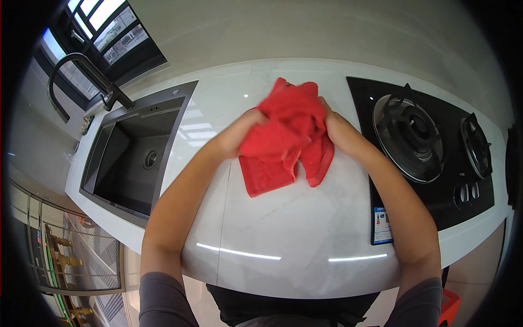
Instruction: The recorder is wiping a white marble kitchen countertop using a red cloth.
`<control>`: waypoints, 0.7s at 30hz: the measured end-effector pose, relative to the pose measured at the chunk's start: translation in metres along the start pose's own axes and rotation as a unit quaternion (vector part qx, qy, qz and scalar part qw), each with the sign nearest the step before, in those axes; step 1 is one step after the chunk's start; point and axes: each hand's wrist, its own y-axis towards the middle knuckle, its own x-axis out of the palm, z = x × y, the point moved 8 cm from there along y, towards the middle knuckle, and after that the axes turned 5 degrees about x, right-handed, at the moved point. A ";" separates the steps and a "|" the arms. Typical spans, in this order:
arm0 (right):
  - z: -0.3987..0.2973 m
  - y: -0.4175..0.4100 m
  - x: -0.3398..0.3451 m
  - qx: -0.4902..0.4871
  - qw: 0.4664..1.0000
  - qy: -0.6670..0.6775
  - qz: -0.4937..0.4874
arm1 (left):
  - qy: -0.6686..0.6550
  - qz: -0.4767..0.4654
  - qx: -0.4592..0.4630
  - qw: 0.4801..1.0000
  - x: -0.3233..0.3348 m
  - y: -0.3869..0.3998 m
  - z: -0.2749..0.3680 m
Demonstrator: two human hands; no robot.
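A bunched red cloth [286, 126] is between my two hands over the white countertop [286, 229]. My left hand [244, 131] grips its left side, with the fingers partly hidden in the folds. On the opposite side, my right hand [330, 120] holds the cloth's upper right edge, its fingertips tucked behind the fabric. Two loose corners hang toward me, and I cannot tell whether they touch the counter. The cloth and my left hand look slightly blurred.
To the left is a dark sink [135, 155] with a black gooseneck faucet [81, 61] behind it. A black gas hob [433, 196] with round burners [412, 131] and two knobs [469, 192] lies right, beneath my right forearm. A window [110, 36] stands at the back left.
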 end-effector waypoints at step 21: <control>-0.006 -0.002 0.004 -0.023 0.999 -0.002 -0.046 | 0.179 0.066 0.135 0.972 -0.047 0.003 0.028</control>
